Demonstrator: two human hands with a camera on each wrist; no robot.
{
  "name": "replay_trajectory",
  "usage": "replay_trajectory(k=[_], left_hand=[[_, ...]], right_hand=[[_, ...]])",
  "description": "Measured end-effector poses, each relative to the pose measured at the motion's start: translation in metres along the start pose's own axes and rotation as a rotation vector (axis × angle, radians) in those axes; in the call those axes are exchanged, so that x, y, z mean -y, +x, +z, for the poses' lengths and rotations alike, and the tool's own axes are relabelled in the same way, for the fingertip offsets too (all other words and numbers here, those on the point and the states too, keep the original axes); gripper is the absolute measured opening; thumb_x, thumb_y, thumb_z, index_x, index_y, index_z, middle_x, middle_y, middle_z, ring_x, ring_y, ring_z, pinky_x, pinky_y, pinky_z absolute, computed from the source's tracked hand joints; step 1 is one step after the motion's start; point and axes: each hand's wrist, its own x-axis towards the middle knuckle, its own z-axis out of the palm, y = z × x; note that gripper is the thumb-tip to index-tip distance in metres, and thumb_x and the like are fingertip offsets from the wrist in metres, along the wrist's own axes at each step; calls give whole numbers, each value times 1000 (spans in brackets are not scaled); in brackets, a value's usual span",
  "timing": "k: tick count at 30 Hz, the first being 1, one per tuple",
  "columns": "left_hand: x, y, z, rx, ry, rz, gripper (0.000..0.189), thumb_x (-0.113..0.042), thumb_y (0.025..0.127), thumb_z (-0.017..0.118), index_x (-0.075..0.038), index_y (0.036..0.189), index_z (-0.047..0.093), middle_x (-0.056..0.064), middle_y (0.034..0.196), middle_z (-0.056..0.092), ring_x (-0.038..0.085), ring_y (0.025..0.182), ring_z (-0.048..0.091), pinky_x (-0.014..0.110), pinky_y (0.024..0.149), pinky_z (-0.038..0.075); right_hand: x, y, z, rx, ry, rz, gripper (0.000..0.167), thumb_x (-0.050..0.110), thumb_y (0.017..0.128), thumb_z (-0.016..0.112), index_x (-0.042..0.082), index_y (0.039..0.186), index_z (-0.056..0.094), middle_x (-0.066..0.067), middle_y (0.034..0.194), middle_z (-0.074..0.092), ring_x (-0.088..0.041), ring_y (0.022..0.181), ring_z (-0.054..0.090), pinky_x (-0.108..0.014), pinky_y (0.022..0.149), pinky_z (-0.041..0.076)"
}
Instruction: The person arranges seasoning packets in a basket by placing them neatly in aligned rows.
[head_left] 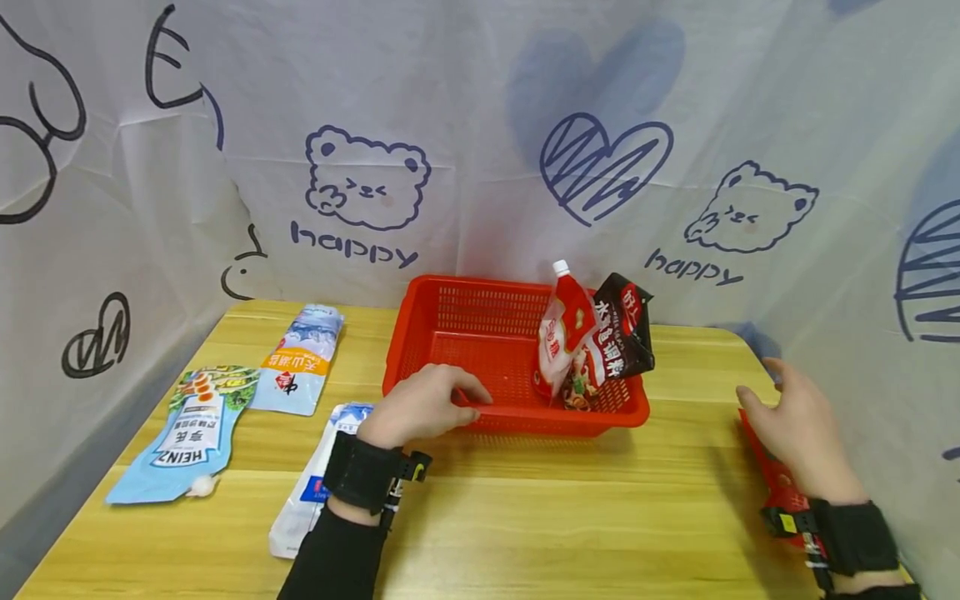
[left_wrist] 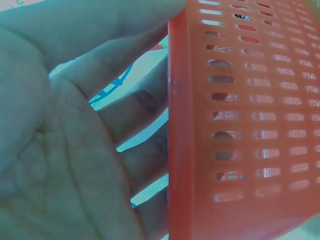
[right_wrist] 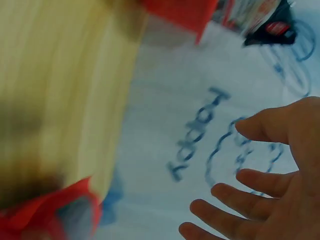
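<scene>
A red plastic basket (head_left: pixel 517 423) stands at the back middle of the table. At its near left rim is my left hand (head_left: pixel 423 406), holding that wall with the fingers inside and the thumb on the near side. The left wrist view shows the slotted basket wall (left_wrist: pixel 200 125) with fingertips hidden behind it. Inside, at the right end, a red and white spouted pouch (head_left: pixel 561 333) with a white cap leans beside a black seasoning packet (head_left: pixel 622 325). My right hand (head_left: pixel 806 429) hovers over a red packet (head_left: pixel 780 483) at the right, fingers spread and holding nothing.
At the left lie a light blue Heinz pouch (head_left: pixel 195 433) and a white, blue and orange packet (head_left: pixel 303 358). A white and blue packet (head_left: pixel 300 508) is partly under my left forearm. A white cloth (head_left: pixel 480 100) with drawings hangs behind the wooden table (head_left: pixel 570 525).
</scene>
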Motion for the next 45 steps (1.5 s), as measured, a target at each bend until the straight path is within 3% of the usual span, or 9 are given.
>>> replay_trajectory(k=[4,9,11,16,22,24,30,39,45], left_hand=[[0,0,-1,-6,6,0,18,-14,91,81,-22,108,82,-6,100,72,20,92,59,32,73,53],[1,0,-2,-7,2,-1,18,-15,91,81,-22,108,82,-5,100,71,20,92,59,33,72,52],[1,0,-1,-5,1,-1,18,-15,91,81,-22,108,82,-5,100,71,21,92,59,33,72,52],[2,0,-1,-6,6,1,18,-15,91,80,-22,108,81,-5,101,71,20,93,59,33,72,52],[1,0,0,0,2,-2,18,-14,91,80,-21,108,81,-6,101,72,20,91,59,32,71,52],[1,0,0,0,0,-2,18,-13,91,80,-21,108,81,-5,101,72,20,91,59,32,71,52],[0,0,0,2,-4,1,18,-13,92,80,-21,108,81,-5,102,71,20,92,59,32,71,52],[-1,1,0,6,0,5,18,-14,92,80,-21,108,81,-5,101,72,20,92,59,32,70,52],[-1,0,0,7,4,-8,19,-14,92,80,-21,109,81,-5,101,72,20,93,59,32,71,52]], right_hand=[[-28,5,0,83,-6,34,70,25,105,58,-20,149,29,-48,141,39,-65,122,41,-76,95,38],[-57,14,-2,197,-84,153,77,26,100,63,-26,145,27,-51,137,36,-66,121,38,-77,100,37],[-67,17,-3,268,-110,216,85,31,99,65,-27,144,24,-51,137,33,-66,122,36,-77,101,37],[-90,20,-2,411,-145,283,101,45,96,69,-31,142,21,-54,135,31,-68,122,36,-75,101,38],[-106,18,2,515,-92,386,117,64,93,66,-30,143,17,-53,133,32,-65,118,41,-72,100,42],[-108,16,4,524,-69,406,121,69,91,65,-29,144,16,-52,132,32,-63,116,43,-71,100,43],[-106,14,9,479,-125,339,113,65,96,60,-32,141,22,-53,135,36,-59,112,49,-65,96,47],[-101,10,13,393,-97,303,104,56,93,71,-27,140,32,-49,129,44,-59,110,50,-70,98,45],[-93,9,14,342,-100,298,105,54,93,71,-24,147,26,-48,132,42,-60,114,48,-71,98,45]])
